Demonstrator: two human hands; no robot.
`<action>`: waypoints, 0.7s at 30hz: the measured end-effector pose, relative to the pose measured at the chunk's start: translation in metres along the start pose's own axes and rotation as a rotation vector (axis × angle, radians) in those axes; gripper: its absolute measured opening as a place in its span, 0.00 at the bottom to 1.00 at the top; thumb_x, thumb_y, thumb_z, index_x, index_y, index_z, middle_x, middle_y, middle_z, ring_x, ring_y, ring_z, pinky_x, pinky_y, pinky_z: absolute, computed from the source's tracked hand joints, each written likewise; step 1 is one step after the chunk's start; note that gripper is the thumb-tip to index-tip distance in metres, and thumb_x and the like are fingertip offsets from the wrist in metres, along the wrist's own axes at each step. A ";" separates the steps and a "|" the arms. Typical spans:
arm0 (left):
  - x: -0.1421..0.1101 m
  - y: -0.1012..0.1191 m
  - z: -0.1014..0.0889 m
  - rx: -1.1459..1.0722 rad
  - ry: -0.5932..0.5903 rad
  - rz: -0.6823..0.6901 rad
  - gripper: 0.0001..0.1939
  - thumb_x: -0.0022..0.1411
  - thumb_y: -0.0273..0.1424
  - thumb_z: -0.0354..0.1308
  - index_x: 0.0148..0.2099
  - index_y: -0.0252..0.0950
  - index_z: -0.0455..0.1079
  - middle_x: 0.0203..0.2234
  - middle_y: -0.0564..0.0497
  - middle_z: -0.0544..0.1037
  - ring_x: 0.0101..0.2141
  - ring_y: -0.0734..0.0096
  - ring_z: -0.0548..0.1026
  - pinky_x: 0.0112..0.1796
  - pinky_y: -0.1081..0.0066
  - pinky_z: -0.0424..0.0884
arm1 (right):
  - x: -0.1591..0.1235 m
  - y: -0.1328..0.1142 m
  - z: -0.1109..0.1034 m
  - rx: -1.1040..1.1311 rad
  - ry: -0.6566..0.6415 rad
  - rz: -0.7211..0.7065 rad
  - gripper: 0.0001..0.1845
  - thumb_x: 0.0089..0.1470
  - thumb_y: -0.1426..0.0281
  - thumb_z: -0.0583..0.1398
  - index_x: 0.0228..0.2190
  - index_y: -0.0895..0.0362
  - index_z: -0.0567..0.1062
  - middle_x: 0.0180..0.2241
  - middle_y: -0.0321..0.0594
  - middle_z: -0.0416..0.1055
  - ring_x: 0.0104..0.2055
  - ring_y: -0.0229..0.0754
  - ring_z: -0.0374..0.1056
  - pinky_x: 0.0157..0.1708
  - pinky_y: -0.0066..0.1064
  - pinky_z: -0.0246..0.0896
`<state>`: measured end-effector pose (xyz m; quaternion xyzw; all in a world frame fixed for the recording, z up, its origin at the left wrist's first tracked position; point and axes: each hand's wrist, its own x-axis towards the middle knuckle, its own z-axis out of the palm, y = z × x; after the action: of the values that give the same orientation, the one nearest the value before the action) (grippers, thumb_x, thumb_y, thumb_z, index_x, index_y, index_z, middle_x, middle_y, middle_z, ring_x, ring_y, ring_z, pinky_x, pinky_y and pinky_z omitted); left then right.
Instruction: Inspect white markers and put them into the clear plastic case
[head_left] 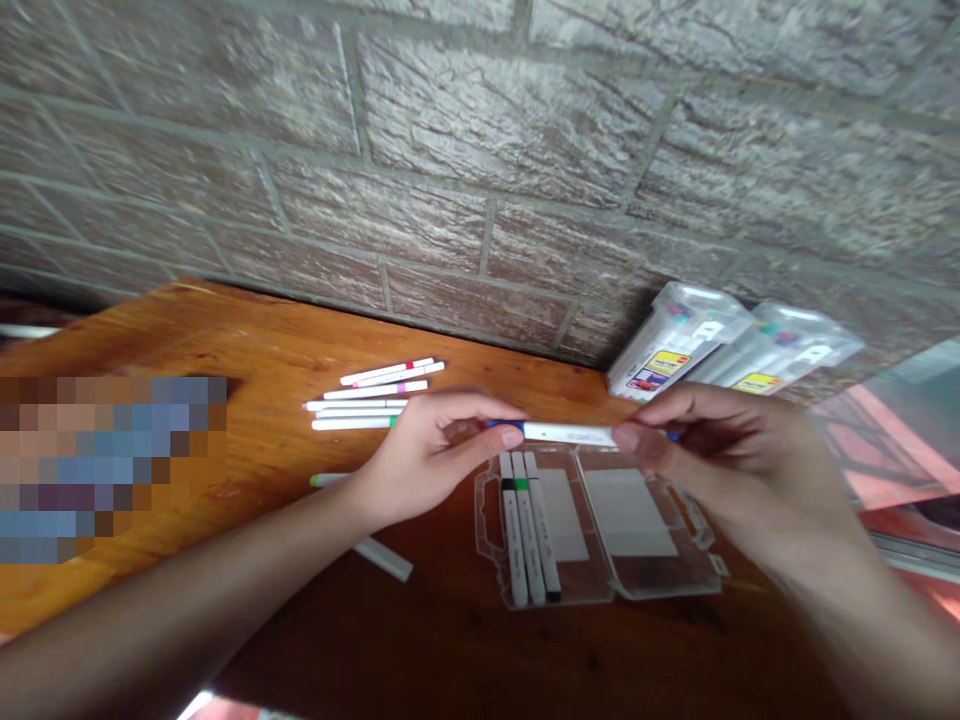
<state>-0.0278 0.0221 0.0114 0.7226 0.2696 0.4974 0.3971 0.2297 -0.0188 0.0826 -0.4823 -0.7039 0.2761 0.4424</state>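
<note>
Between my two hands a white marker [566, 433] with blue ends is held level. My left hand [427, 445] pinches its blue left end between thumb and fingers. At the other end my right hand [712, 450] grips it the same way. Just below the marker, a clear plastic case [645, 578] lies unfolded on the table. Three white markers [529, 540] sit side by side in its left half, with black and green bands showing. White paper [630, 510] shows in the right half.
Several loose markers [375, 392] lie on the wooden table [247, 350] left of the case, some partly behind my left hand and arm. Two closed clear cases [671, 345] stand against the brick wall [480, 130]. A pixelated patch covers the far left.
</note>
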 end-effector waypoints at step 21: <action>-0.038 0.051 0.040 0.616 -0.368 0.425 0.04 0.71 0.29 0.61 0.41 0.35 0.76 0.34 0.49 0.79 0.33 0.67 0.76 0.36 0.67 0.74 | -0.014 0.059 0.023 0.387 -0.289 0.304 0.32 0.55 0.63 0.73 0.59 0.53 0.73 0.37 0.37 0.81 0.27 0.37 0.75 0.27 0.29 0.75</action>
<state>-0.0041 -0.0473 0.0277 0.9240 0.1753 0.3270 0.0927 0.2367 -0.0087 0.0187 -0.4444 -0.6137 0.5343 0.3748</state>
